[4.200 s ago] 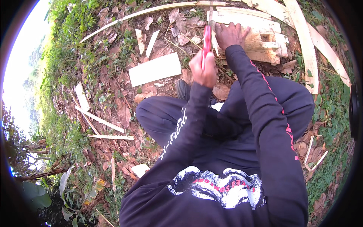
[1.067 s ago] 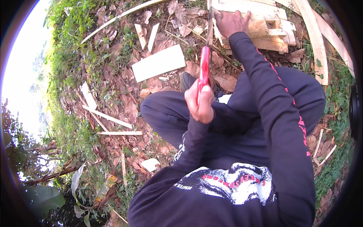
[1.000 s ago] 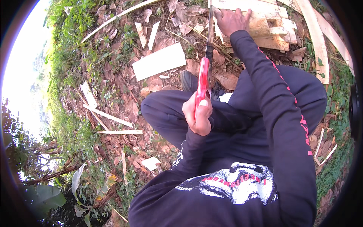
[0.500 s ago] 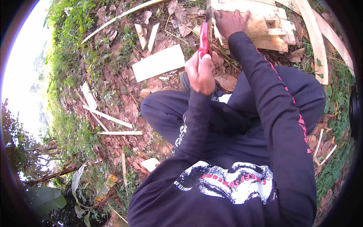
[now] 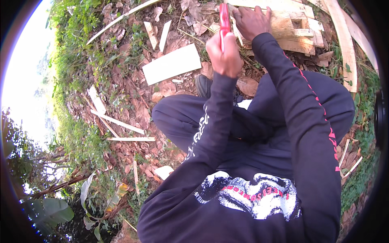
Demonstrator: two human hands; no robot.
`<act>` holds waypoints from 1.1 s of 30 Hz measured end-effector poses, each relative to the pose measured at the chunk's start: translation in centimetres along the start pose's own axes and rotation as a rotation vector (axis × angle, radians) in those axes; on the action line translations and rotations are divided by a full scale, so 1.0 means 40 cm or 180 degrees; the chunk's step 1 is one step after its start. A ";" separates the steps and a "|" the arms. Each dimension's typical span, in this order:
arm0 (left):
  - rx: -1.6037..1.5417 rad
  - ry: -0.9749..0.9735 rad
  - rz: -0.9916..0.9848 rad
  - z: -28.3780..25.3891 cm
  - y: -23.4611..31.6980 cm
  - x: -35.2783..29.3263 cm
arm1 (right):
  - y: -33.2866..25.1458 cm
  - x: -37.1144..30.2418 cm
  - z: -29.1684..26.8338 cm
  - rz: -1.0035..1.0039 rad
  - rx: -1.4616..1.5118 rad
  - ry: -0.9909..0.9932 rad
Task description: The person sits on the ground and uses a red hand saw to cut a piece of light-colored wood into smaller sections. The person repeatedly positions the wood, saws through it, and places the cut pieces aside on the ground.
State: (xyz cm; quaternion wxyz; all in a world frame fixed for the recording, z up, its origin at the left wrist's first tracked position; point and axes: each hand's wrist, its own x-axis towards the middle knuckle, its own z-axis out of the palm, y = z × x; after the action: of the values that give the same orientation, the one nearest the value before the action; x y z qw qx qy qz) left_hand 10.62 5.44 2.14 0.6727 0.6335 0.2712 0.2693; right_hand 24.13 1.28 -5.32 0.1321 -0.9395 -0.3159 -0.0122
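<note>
My left hand (image 5: 224,54) is closed round the red handle of a saw (image 5: 224,21), which points away from me at the left end of a stack of pale boards (image 5: 279,26). The saw's blade is mostly out of view beyond the top edge. On the top board, next to the saw, my right hand (image 5: 254,23) lies with its fingers spread, pressing down on the wood. The stack has uneven ends, with a square gap near its right side.
A white rectangular board (image 5: 172,64) lies on the leaf-covered ground to the left, with thin offcuts (image 5: 151,35) beyond it. More strips (image 5: 117,122) are scattered farther left. Long curved planks (image 5: 344,48) lie at the right. My crossed legs (image 5: 178,117) are close below my hands.
My left hand has pushed the saw away from me, so less of the blade shows. The right hand stays on the boards; the whole view has shifted slightly.
</note>
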 end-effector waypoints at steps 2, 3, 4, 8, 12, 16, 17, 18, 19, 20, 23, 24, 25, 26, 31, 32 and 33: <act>-0.0005 0.0025 -0.0015 0.016 0.004 0.053 | -0.005 0.005 0.010 0.0063 0.0042 0.0020; -0.0053 0.0040 -0.0101 0.018 0.020 0.051 | -0.005 0.006 0.010 0.0138 0.0032 -0.0037; -0.0232 0.0026 -0.0370 0.006 0.049 0.014 | -0.007 0.008 0.009 0.0203 0.0028 -0.0093; -0.0466 -0.0003 -0.0697 -0.067 0.175 -0.227 | 0.005 0.016 -0.007 0.0330 0.0004 -0.0150; -0.0377 0.0036 -0.0668 -0.126 0.196 -0.300 | 0.008 -0.014 0.006 0.0087 -0.0065 -0.0001; -0.0468 0.0205 -0.0745 -0.071 0.138 -0.203 | 0.003 -0.008 0.009 0.0080 -0.0031 0.0003; -0.0547 0.0244 -0.0537 -0.046 0.070 -0.149 | -0.001 -0.014 0.004 0.0110 0.0034 -0.0033; -0.0501 0.0317 -0.0478 -0.016 0.045 -0.088 | -0.008 -0.013 0.004 0.0116 0.0110 -0.0050; -0.0240 0.0133 -0.0213 -0.003 0.014 -0.020 | -0.006 -0.001 0.000 0.0141 0.0159 -0.0037; -0.0063 0.0110 -0.0007 0.018 0.009 0.029 | -0.006 -0.001 -0.002 0.0154 0.0182 -0.0068; -0.0018 0.0163 0.0055 0.016 0.006 0.054 | -0.011 0.010 0.001 0.0209 0.0242 -0.0095; -0.0194 0.0133 -0.0220 0.012 0.028 0.033 | -0.007 0.008 0.006 0.0247 0.0217 -0.0072; -0.0366 0.0111 -0.0491 0.003 0.060 -0.002 | -0.005 0.008 0.011 0.0277 0.0194 -0.0049; -0.0531 0.0138 -0.0585 -0.014 0.083 -0.037 | -0.009 0.018 0.010 0.0312 0.0238 -0.0050; -0.0335 0.0056 -0.0826 -0.067 0.242 -0.259 | 0.002 0.013 0.013 0.0388 0.0302 -0.0047; -0.0390 0.0040 -0.0852 -0.092 0.245 -0.279 | 0.005 0.009 0.010 0.0329 0.0230 -0.0054; -0.0451 0.0023 -0.0882 -0.109 0.240 -0.287 | 0.005 0.004 0.006 0.0271 0.0151 -0.0063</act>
State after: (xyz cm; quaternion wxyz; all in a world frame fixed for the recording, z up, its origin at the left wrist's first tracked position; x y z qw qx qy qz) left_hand -0.76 0.93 11.79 0.7455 0.5401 0.3387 0.1946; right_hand 24.37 1.27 -5.58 0.1517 -0.9487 -0.2772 0.0102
